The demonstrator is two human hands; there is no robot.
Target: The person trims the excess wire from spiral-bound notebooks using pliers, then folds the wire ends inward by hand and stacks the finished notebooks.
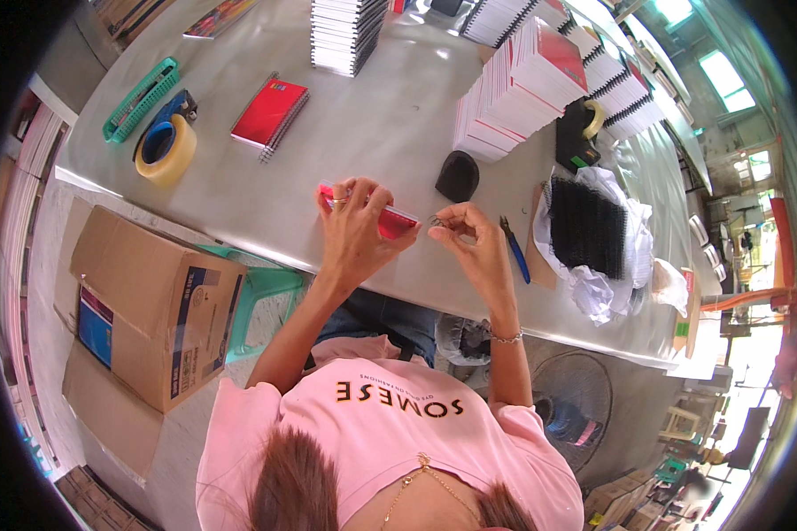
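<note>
Near the table's front edge, my left hand (pixel 354 234) is closed around a small red notebook (pixel 398 223), its fingers over the top and its thumb beneath. My right hand (pixel 474 237) pinches a thin dark wire coil (pixel 435 221) at the notebook's right end. Whether the coil runs through the notebook's holes is too small to tell. Just beyond my right hand lies a black rounded pad (pixel 457 176). Blue-handled pliers (pixel 516 251) rest to the right of that hand. Farther off on the left lies a red spiral notebook (pixel 270 111).
A tape dispenser (pixel 166 149) and green basket (pixel 140 99) stand at left. Spiral notebooks (pixel 345 35) and red-covered pads (pixel 514 88) are stacked at the back. Black binding coils (pixel 586 227) lie on white plastic at right. A cardboard box (pixel 150 301) and fan (pixel 571 411) flank me.
</note>
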